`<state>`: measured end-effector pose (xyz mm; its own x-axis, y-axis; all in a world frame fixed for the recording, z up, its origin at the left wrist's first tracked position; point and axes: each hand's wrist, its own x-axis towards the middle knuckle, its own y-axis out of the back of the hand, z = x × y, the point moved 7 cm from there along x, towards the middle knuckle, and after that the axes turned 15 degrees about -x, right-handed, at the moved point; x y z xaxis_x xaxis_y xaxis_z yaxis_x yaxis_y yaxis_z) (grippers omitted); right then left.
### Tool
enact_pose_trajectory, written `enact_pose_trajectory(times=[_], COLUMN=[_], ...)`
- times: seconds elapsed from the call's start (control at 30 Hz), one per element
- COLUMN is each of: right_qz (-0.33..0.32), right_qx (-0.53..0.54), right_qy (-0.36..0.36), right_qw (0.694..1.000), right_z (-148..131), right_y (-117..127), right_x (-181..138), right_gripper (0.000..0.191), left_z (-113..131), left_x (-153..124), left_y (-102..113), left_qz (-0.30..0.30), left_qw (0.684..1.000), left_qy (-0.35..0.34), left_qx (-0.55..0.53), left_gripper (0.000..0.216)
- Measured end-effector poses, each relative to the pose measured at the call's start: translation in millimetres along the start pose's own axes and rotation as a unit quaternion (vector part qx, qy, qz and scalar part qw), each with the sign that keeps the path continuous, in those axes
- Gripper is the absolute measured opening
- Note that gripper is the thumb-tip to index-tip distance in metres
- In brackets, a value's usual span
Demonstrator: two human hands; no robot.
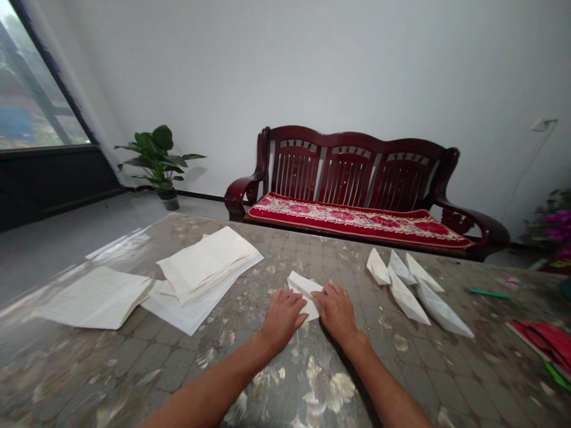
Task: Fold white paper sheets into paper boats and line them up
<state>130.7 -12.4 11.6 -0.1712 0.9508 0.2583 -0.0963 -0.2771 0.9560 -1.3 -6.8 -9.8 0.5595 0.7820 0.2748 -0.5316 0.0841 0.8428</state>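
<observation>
A small folded sheet of white paper (304,282) lies on the table in front of me, with creases across it. On its left side rests my left hand (282,316), fingers loosely spread and the thumb apart, touching the paper. My right hand (338,310) is closed at the paper's right edge, fingers bent together and thumb against the fold. Both hands cover parts of the sheet. To the right of my hands stand several folded paper boats (408,299), grouped close together.
A stack of white paper sheets (209,261) lies at the left, beside another sheaf of paper (96,300). Rightward are a green pen (489,293) and a red item (544,345). Beyond the patterned table (178,374) stand a wooden bench (348,160) and a potted plant (160,154).
</observation>
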Motion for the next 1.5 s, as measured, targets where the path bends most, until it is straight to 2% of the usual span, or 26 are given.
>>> enact_pose_trajectory(times=[0.07,0.2,0.3,0.43,0.6,0.83,0.9,0.97,1.1,1.2,1.23,1.33,1.4,1.5], right_qz=[-0.002,-0.011,-0.017,-0.031,-0.03,-0.035,-0.04,-0.046,-0.068,-0.083,-0.084,-0.087,-0.089,-0.091], right_qx=[-0.015,-0.037,-0.041,-0.034,0.008,0.036,0.033,0.026,0.004,-0.017,-0.01,0.027,0.048,0.064], right_qy=[0.015,0.033,0.039,0.062,0.067,0.055,0.044,0.025,-0.034,-0.061,-0.066,-0.071,-0.07,-0.078], right_qw=[1.0,0.999,0.998,0.997,0.997,0.997,0.998,0.998,0.997,0.995,0.994,0.993,0.992,0.991], right_z=[-4,-8,-9,-13,-11,14,18,19,19,22,24,33,39,46], right_y=[-3,-9,-11,-12,-20,-28,-24,-18,-3,0,0,-5,-11,-17], right_x=[-2,-5,-6,-10,-25,-58,-60,-55,-30,-14,-10,-4,-2,-1], right_gripper=[0.029,0.028,0.029,0.034,0.046,0.051,0.049,0.043,0.031,0.017,0.013,0.007,0.013,0.032], left_z=[5,8,2,-12,-18,-20,-21,-22,-28,-38,-41,-51,-60,-74], left_x=[0,3,6,9,7,6,10,18,41,54,56,61,63,65], left_y=[7,15,8,-5,-11,-8,-4,0,11,19,21,23,21,19], left_qz=[0.017,0.061,0.034,-0.007,-0.003,-0.013,-0.02,-0.029,-0.042,-0.022,-0.013,0.0,0.002,0.007], left_qw=[1.0,0.995,0.993,0.995,0.995,0.996,0.997,0.998,0.998,0.994,0.993,0.985,0.973,0.952], left_qy=[-0.011,-0.061,-0.097,-0.078,-0.056,-0.025,-0.018,-0.01,0.037,0.095,0.111,0.159,0.198,0.236], left_qx=[0.013,0.057,0.067,0.063,0.076,0.081,0.072,0.049,-0.026,-0.045,-0.047,-0.07,-0.123,-0.194], left_gripper=[0.02,0.038,0.049,0.044,0.049,0.055,0.055,0.046,0.021,0.009,0.012,0.037,0.055,0.07])
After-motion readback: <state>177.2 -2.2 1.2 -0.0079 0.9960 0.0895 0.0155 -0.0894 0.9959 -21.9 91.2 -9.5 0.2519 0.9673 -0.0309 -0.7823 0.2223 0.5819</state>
